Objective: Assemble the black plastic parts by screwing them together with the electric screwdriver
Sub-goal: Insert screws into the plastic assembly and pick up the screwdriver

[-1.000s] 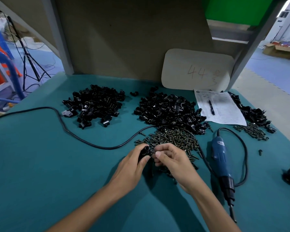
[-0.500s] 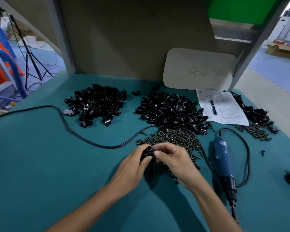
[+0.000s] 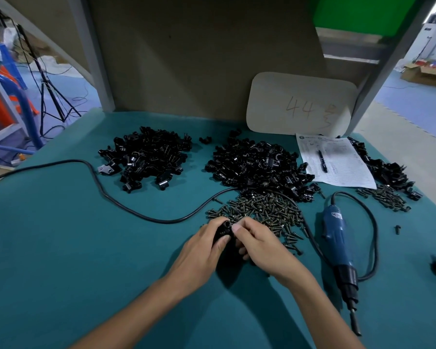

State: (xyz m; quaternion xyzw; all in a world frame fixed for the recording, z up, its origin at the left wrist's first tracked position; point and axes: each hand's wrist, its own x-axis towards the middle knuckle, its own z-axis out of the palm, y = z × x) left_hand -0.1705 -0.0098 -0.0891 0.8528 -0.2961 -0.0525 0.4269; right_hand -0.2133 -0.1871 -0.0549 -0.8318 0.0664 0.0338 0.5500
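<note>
My left hand [image 3: 202, 250] and my right hand [image 3: 259, 245] meet at the table's middle, both gripping one small black plastic part [image 3: 224, 229] whose round hole faces up. My fingers hide most of it. Just beyond lies a heap of dark screws [image 3: 264, 210]. Two piles of black plastic parts sit further back, one at the left [image 3: 146, 157] and one in the centre [image 3: 257, 167]. The blue electric screwdriver [image 3: 337, 245] lies on the table to the right of my right hand, tip towards me, untouched.
A black cable [image 3: 106, 195] loops across the teal table [image 3: 61, 260]. A paper sheet with a pen [image 3: 335, 162] lies at the back right, beside more black parts [image 3: 385, 170] and screws [image 3: 385, 197]. A card marked 44 [image 3: 300, 107] leans on the back wall.
Both hands stay together on the black part, shifting their fingers slightly. The camera has moved a little; nothing else on the table has moved.
</note>
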